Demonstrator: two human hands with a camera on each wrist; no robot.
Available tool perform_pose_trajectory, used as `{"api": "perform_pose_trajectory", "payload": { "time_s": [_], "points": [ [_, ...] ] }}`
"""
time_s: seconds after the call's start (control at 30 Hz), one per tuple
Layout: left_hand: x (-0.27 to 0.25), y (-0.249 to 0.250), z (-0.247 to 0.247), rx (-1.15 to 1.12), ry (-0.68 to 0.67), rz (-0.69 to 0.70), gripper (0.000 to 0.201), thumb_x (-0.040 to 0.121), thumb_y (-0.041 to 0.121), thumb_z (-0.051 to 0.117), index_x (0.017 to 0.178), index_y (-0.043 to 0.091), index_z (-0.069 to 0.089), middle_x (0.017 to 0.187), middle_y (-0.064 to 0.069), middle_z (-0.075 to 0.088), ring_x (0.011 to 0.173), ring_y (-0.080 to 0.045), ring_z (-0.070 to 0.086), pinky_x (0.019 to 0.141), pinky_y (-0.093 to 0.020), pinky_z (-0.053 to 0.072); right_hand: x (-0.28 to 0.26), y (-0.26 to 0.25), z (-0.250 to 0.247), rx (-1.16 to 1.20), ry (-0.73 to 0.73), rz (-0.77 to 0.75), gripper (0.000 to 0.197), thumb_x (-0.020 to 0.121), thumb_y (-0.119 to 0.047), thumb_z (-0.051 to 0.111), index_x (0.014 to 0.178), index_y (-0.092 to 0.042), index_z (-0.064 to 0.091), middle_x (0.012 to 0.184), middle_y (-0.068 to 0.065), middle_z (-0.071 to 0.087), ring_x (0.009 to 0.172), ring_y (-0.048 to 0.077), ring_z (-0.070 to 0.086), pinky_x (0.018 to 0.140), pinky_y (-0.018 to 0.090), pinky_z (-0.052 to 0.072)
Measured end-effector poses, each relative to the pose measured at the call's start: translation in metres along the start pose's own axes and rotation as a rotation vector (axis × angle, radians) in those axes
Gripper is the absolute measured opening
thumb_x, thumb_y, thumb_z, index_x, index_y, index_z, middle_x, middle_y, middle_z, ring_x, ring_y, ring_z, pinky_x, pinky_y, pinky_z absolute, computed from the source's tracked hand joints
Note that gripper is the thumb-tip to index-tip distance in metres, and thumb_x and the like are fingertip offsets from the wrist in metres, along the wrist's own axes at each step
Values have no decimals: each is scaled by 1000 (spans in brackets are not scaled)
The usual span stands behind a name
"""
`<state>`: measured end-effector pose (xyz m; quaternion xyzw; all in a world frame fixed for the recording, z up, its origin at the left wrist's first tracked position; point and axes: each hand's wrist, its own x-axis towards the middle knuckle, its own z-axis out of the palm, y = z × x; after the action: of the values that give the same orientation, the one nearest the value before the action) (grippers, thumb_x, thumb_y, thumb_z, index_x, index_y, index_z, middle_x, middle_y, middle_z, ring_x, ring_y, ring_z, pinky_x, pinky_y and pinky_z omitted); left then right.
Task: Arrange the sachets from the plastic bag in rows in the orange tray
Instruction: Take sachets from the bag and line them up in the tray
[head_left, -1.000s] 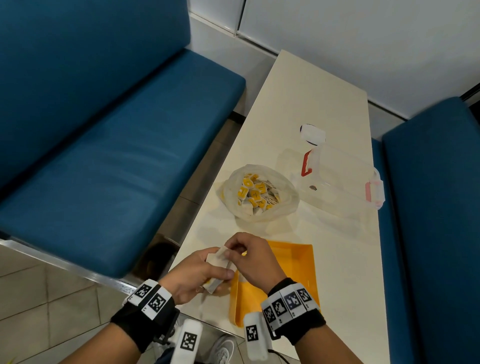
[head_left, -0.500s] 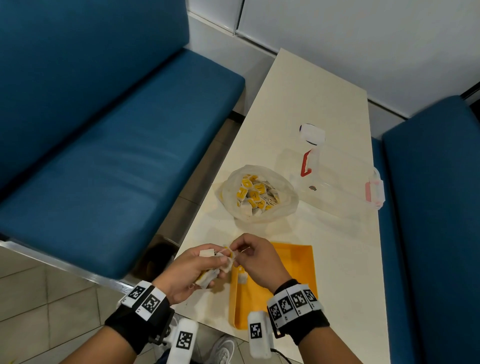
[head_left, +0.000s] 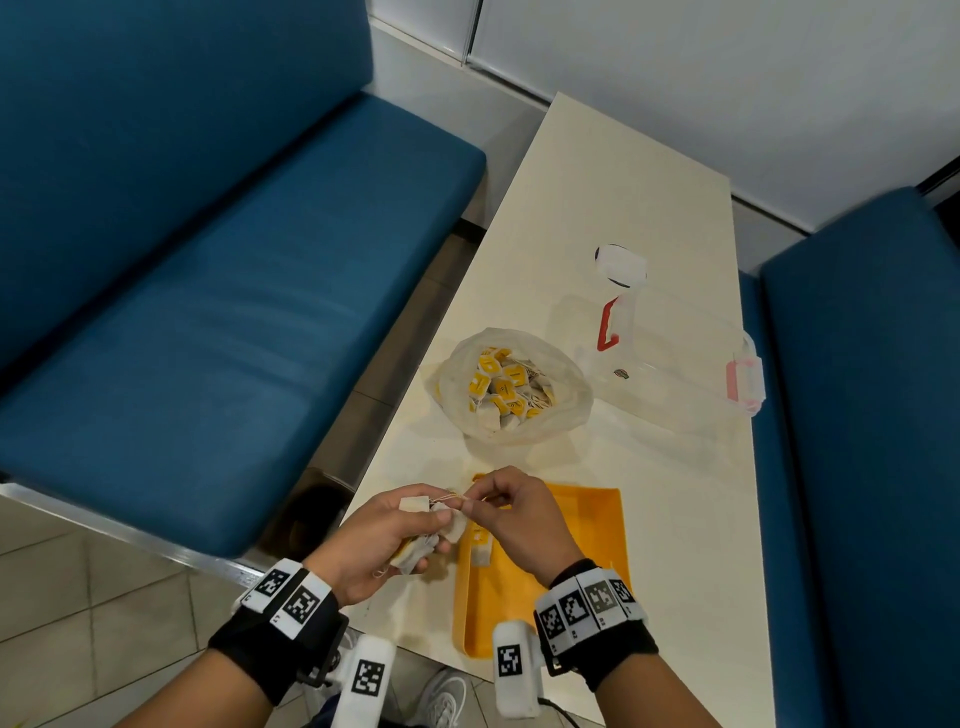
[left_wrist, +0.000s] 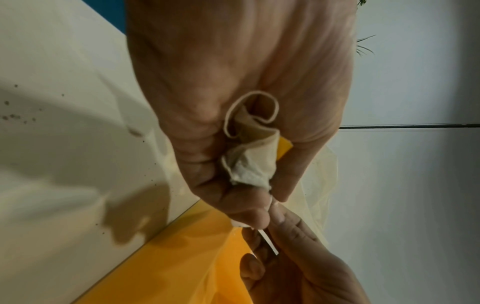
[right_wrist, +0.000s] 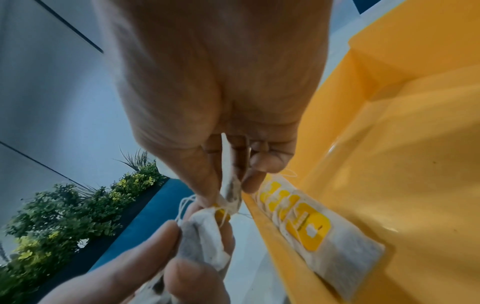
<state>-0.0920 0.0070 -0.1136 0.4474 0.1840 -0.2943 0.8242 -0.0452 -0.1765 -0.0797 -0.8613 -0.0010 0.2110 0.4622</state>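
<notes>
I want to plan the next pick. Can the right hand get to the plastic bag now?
Probably not yet: the right hand pinches a sachet tangled with the left hand's bunch. The bag itself lies open and unobstructed.

clear box (head_left: 691, 364) (red latches), blue benches (head_left: 208, 322)

**What I cannot make out from here**

I cannot count the sachets (head_left: 423, 540) bunched in the left hand (head_left: 379, 545); its fingers cover most of them. The right hand (head_left: 519, 525) hides the orange tray (head_left: 587, 525)'s far left corner. Print on the sachet in the tray (right_wrist: 309, 228) is too blurred to read. The plastic bag (head_left: 511, 387)'s contents overlap, so I cannot number them.
</notes>
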Motion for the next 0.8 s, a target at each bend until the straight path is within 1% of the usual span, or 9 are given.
{"api": "perform_pose_trajectory", "payload": {
  "time_s": [0.07, 0.17, 0.23, 0.33, 0.37, 0.43, 0.53, 0.63, 0.8],
  "points": [
    [0, 1, 0, -4, -10, 0, 23, 91, 11, 70, 113, 8, 72, 93, -17, 70, 76, -20, 67, 53, -26, 50, 0, 0, -2, -24, 32, -21, 16, 80, -24, 81, 73, -30, 68, 100, 0, 63, 86, 13, 60, 76, 25, 50],
    [-1, 4, -2, -18, -1, 9, 21, 93, 8, 67, 113, 5, 71, 89, -17, 68, 74, -20, 65, 52, -25, 49, -1, -2, -11, -172, 124, -114, 20, 81, -19, 78, 74, -34, 67, 102, -6, 56, 95, 4, 55, 82, 18, 45],
    [-1, 5, -6, -32, 26, 15, 19, 94, 7, 66, 112, 5, 71, 87, -17, 66, 72, -19, 64, 51, -26, 48, -1, -3, -20, -182, 154, -156, 17, 81, -17, 78, 75, -30, 69, 100, -7, 57, 96, 3, 55, 83, 17, 46],
    [1, 5, -11, -22, 90, 16, 16, 95, 7, 65, 110, 6, 73, 87, -14, 66, 73, -20, 64, 52, -26, 47, 0, -1, -34, -45, 86, -38, 10, 83, -12, 75, 77, -18, 69, 84, 3, 70, 76, 15, 63, 76, 32, 53],
    [1, 4, -12, -5, 111, 10, 16, 95, 7, 66, 109, 6, 73, 87, -13, 67, 72, -20, 64, 52, -26, 47, -1, 1, -38, -16, 71, -7, 10, 85, -11, 73, 78, -15, 68, 76, 5, 71, 69, 16, 64, 72, 34, 54],
    [3, 3, -11, 30, 145, -4, 14, 94, 7, 67, 107, 6, 73, 86, -13, 68, 71, -20, 65, 52, -26, 46, -3, 7, -42, 11, 45, 2, 9, 89, -6, 68, 81, -8, 65, 65, 6, 67, 61, 14, 63, 64, 29, 52],
    [5, 0, -7, 69, 166, -18, 13, 93, 8, 69, 105, 7, 74, 87, -14, 71, 71, -20, 65, 53, -27, 46, -9, 15, -43, 110, 22, 37, 7, 91, -3, 65, 86, -1, 61, 57, 9, 63, 53, 16, 59, 51, 21, 42],
    [6, -4, -2, 113, 172, -24, 12, 92, 9, 72, 103, 9, 75, 88, -13, 72, 72, -21, 66, 55, -28, 47, -11, 24, -43, 188, 14, 117, 8, 94, -5, 63, 88, -3, 59, 55, 9, 59, 53, 24, 60, 45, 23, 35],
    [4, -8, 7, 229, 197, -20, 14, 87, 18, 78, 101, 13, 76, 81, -8, 73, 71, -19, 68, 56, -29, 50, -14, 40, -35, 49, -105, 223, 10, 97, -11, 57, 89, -13, 54, 53, 0, 62, 58, 23, 67, 47, 24, 37]
  ]
}}
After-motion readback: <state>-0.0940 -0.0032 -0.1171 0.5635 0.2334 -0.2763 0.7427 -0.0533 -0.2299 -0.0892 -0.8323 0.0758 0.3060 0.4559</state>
